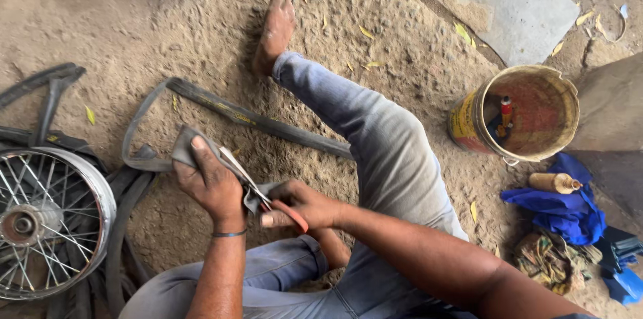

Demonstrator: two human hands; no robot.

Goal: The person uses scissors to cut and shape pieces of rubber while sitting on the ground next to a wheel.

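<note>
Left hand (213, 185) is pinching the grey inner tube (201, 151) taut above the dirt while right hand (301, 204), closed on orange-handled scissors (258, 192), is prob. cutting it — keeping rubber tight w/ thumb clear of blades is helping.

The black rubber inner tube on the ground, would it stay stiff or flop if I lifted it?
The inner tube lies flat and deflated, so it would probably droop. It folds over in the left hand, suggesting soft rubber. Probably light, though sand may cling to it.
</note>
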